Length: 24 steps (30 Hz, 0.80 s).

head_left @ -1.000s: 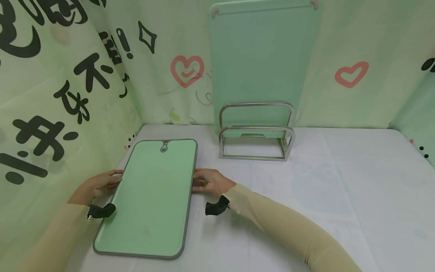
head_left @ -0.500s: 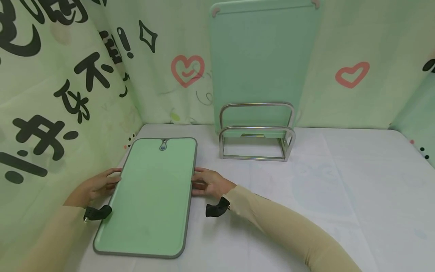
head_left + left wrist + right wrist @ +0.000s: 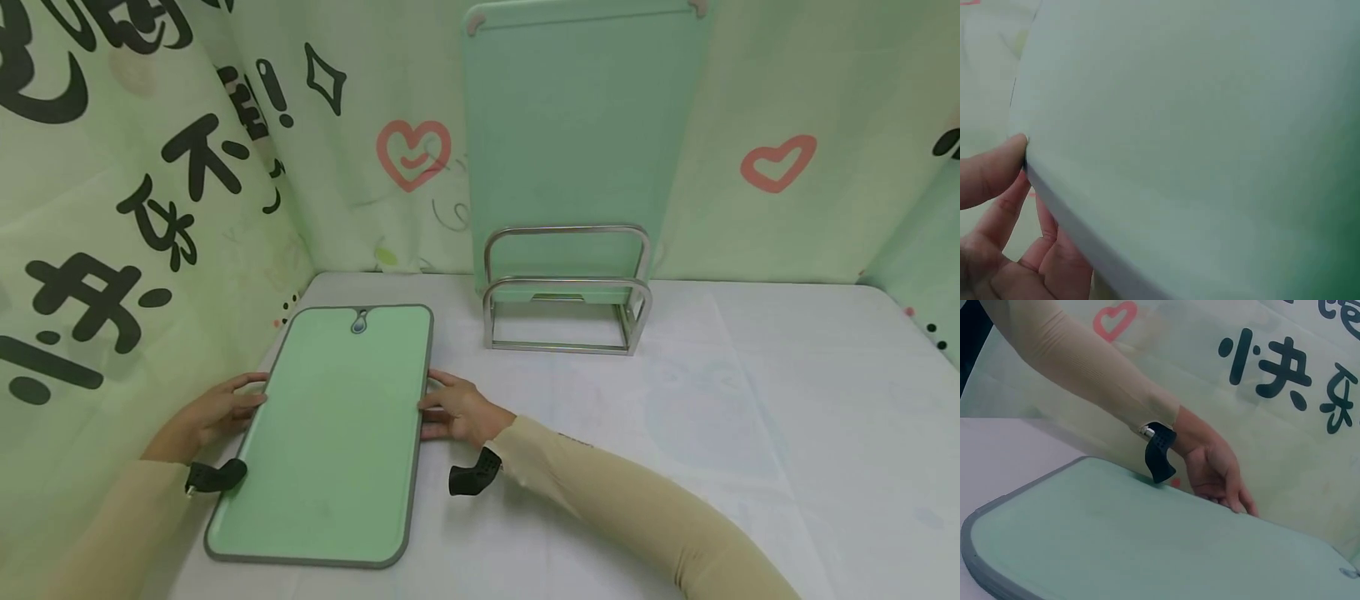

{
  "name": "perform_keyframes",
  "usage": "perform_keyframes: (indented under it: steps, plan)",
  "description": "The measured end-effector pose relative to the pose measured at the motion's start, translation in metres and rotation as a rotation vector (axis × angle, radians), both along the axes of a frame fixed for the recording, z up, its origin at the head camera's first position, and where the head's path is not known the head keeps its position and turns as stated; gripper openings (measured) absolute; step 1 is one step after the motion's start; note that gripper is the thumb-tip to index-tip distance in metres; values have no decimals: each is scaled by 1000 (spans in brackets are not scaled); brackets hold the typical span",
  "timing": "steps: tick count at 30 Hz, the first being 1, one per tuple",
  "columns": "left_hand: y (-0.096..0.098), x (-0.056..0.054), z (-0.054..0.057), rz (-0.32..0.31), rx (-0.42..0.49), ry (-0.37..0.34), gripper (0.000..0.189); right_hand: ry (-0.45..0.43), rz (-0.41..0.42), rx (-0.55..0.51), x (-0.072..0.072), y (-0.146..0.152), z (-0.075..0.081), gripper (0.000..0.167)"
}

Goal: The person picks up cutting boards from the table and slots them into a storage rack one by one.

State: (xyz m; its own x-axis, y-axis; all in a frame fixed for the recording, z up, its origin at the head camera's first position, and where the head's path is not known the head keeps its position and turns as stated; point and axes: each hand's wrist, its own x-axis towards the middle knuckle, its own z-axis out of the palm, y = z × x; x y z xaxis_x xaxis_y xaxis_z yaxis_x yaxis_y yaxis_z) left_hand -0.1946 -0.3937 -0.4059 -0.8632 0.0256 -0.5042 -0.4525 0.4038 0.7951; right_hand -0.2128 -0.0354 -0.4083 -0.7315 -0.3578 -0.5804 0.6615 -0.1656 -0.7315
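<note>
A pale green cutting board (image 3: 330, 433) with a grey rim lies at the left of the table, a small drop-shaped hole near its far end. My left hand (image 3: 213, 417) pinches its left edge; in the left wrist view the thumb (image 3: 997, 172) presses on the rim while the fingers sit below it. At the opposite edge my right hand (image 3: 461, 412) grips the rim, thumb on the edge and fingers partly hidden under it. Across the board in the right wrist view, the left hand (image 3: 1213, 465) appears at the far edge.
A metal rack (image 3: 562, 279) stands at the back middle of the white-covered table (image 3: 720, 467). Upright in it is a taller green cutting board (image 3: 570, 133). Green curtains (image 3: 112, 208) with lettering and hearts enclose the back and sides.
The board's far end has risen slightly and settled a little again. My right thumb has come onto the right edge, and the right wrist has dipped slightly.
</note>
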Motion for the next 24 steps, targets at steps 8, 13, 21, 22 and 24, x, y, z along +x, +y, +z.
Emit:
perform_keyframes:
  steps: [8, 13, 21, 22, 24]
  plan:
    - [6, -4, 10, -2, -44, 40, 65, 60, -32, 40, -6, 0, 5, 62]
    - [9, -6, 21, -6, -45, 95, 69, 103, -20, 60, -10, 3, 18, 61]
    - [15, -8, 35, 15, 22, 196, 63, 200, -15, 63, -18, 9, 36, 63]
    - [16, -8, 36, 20, 32, 207, 61, 212, -12, 67, -19, 10, 38, 63]
    - [18, -7, 38, 35, 57, 226, 54, 235, -3, 75, -21, 12, 42, 63]
